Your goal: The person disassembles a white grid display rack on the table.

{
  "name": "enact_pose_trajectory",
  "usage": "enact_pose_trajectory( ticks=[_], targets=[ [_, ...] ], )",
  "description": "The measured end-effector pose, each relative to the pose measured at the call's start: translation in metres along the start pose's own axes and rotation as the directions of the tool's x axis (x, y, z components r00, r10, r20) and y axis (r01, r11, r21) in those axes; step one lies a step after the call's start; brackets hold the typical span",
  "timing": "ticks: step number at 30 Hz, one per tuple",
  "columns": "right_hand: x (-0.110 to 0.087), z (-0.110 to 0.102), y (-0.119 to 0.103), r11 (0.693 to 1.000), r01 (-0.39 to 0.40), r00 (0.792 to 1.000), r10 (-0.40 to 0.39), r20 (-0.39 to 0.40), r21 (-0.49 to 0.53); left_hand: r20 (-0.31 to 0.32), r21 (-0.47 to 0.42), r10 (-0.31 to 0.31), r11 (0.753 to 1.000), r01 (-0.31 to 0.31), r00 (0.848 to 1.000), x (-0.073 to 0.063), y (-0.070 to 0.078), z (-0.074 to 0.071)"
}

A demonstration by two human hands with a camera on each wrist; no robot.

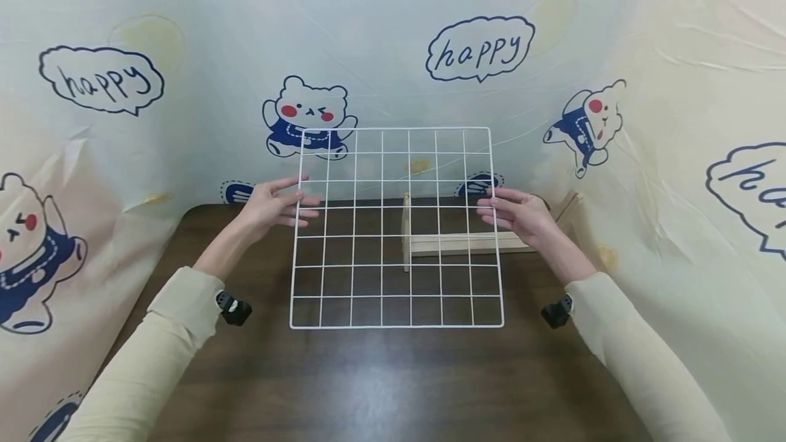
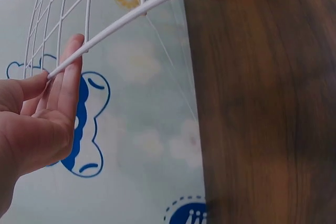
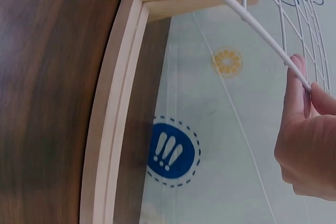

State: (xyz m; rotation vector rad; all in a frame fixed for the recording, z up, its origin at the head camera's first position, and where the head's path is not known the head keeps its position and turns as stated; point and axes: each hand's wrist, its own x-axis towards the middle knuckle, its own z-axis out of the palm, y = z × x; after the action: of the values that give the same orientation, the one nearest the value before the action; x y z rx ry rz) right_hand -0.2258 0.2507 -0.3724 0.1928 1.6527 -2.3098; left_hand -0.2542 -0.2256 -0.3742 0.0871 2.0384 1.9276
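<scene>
A white wire grid panel (image 1: pixel 382 236) is held up above the table, its face toward the head camera. My left hand (image 1: pixel 270 204) pinches its left edge between thumb and fingers, with the fingertips reaching past the wire. On the opposite side my right hand (image 1: pixel 518 213) pinches the right edge in the same way. In the left wrist view the thick rim wire (image 2: pixel 126 18) lies between the thumb and the extended fingers. The right wrist view shows the rim (image 3: pixel 252 22) gripped likewise.
Behind the grid a light wooden stand (image 1: pixel 454 244) lies on the dark brown table (image 1: pixel 368 387); its upright end piece (image 1: pixel 406 251) shows through the mesh. A printed cloth (image 1: pixel 393 26) with bears and "happy" bubbles hangs around the back and sides.
</scene>
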Motion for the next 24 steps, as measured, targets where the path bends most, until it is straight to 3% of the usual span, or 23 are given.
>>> enact_pose_trajectory(
  ticks=[12,19,24],
  targets=[
    [0.005,0.026,0.020,0.999,0.014,0.999,-0.013,-0.034,0.041,-0.012,0.064,-0.010,0.998,0.011,1.000,-0.013,-0.006,-0.027],
    [0.008,0.042,0.036,0.999,0.035,0.997,-0.036,-0.070,-0.009,-0.026,0.065,-0.028,0.997,0.030,0.999,-0.021,-0.008,-0.040],
    [0.006,0.050,0.043,0.997,0.042,0.998,-0.045,-0.040,-0.066,-0.021,0.047,-0.032,0.998,0.033,0.999,-0.026,-0.011,-0.049]
  ],
)
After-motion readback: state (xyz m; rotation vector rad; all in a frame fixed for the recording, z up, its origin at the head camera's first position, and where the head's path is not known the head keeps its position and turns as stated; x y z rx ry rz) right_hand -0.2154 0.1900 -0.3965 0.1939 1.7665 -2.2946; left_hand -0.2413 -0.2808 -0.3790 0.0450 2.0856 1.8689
